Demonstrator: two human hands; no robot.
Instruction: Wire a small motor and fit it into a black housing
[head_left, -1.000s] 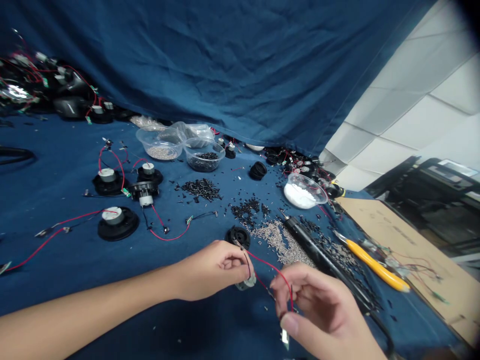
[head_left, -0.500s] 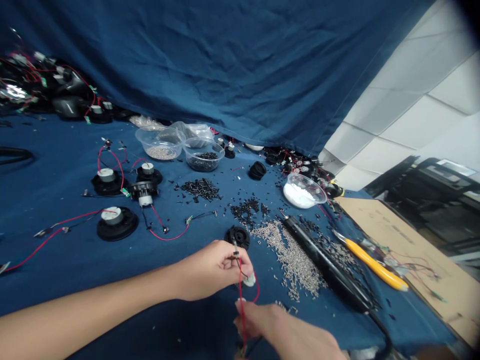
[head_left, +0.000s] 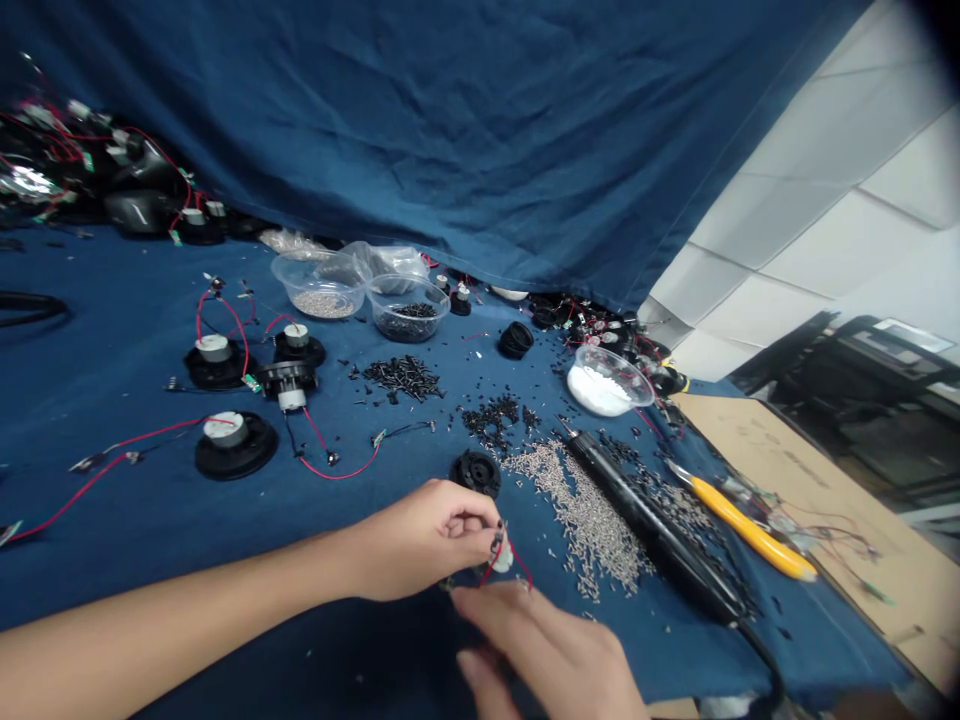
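- The left hand [head_left: 424, 540] has its grip pinched shut on a small motor [head_left: 503, 556], low over the worktop [head_left: 150, 530].
- The motor's red wire [head_left: 523, 577] loops toward five o'clock.
- The right hand [head_left: 555, 655] lies there, nearer the wire; its grip is too blurred to tell.

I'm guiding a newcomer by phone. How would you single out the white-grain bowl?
On the blue cloth, look right, near the cardboard. A clear bowl stands there. The two bowls farther left hold grey and black bits; this holds white.

Left hand [head_left: 427, 540] pinched, right hand [head_left: 555, 650] outstretched, fingers flat
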